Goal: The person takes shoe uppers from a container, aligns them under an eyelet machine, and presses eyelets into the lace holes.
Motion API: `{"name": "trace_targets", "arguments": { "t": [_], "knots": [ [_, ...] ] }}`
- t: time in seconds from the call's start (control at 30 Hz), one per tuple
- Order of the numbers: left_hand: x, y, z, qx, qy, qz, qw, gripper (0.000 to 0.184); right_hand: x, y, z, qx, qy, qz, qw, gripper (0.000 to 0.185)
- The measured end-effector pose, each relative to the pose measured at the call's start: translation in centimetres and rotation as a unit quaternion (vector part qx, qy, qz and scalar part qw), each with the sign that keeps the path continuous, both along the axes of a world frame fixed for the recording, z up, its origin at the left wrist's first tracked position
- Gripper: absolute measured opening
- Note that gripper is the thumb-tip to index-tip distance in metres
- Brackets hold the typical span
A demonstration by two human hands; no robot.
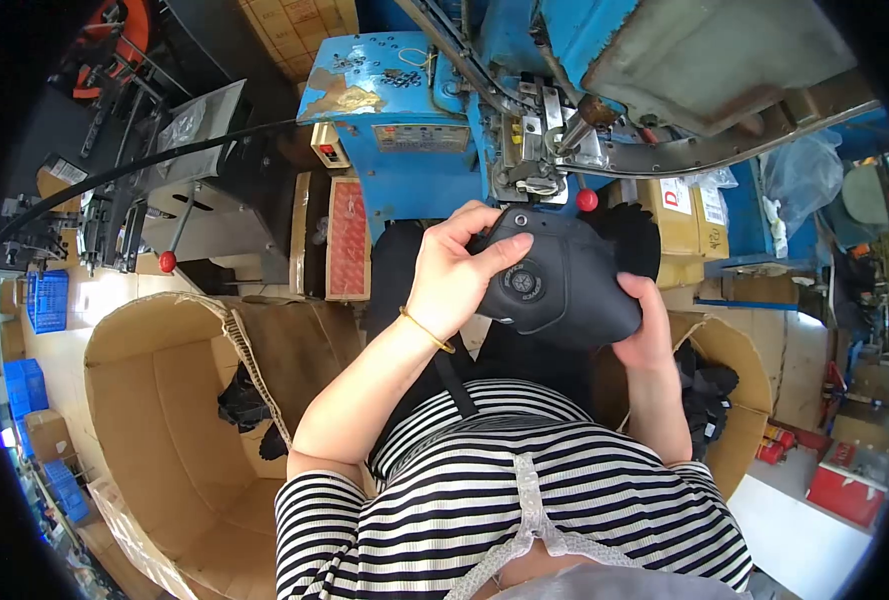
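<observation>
A black padded piece with a round emblem is held between my two hands, in front of the blue machine's metal head. My left hand grips its left end, thumb on top beside a small metal eyelet. Around the right end curls my right hand, its fingers partly hidden behind the piece. The upper left corner of the piece lies just below the machine head, and whether they touch I cannot tell.
An open cardboard box with black items stands at the left, another at the right. A red knob juts out near the machine head. Cartons sit behind on the right.
</observation>
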State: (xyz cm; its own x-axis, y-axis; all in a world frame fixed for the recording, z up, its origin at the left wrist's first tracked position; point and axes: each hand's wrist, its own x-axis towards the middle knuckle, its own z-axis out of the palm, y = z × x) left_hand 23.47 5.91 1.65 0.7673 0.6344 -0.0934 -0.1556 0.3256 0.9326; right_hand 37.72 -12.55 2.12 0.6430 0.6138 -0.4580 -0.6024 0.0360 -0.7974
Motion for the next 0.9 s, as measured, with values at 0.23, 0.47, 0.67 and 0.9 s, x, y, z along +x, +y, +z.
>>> {"name": "trace_targets", "arguments": {
  "t": [0.23, 0.47, 0.67, 0.9],
  "knots": [
    [-3.2, 1.7, -3.8, 0.071, 0.065, -0.103, 0.990, 0.009, 3.7, 1.5, 2.1, -0.104, -0.404, 0.035, 0.908, 0.019],
    [-6.0, 2.2, -6.5, 0.017, 0.109, -0.136, 0.985, 0.012, 2.4, 8.6, 1.1, -0.004, -0.376, 0.173, 0.910, 0.009],
    [-6.5, 2.7, -7.4, -0.020, 0.098, -0.128, 0.987, 0.010, 3.6, 10.0, -0.1, -0.046, -0.392, 0.240, 0.887, 0.028],
    [-6.5, 2.7, -7.5, -0.023, 0.090, -0.122, 0.988, 0.011, 3.4, 10.6, 0.1, -0.104, -0.463, 0.226, 0.851, 0.029]
  ]
}}
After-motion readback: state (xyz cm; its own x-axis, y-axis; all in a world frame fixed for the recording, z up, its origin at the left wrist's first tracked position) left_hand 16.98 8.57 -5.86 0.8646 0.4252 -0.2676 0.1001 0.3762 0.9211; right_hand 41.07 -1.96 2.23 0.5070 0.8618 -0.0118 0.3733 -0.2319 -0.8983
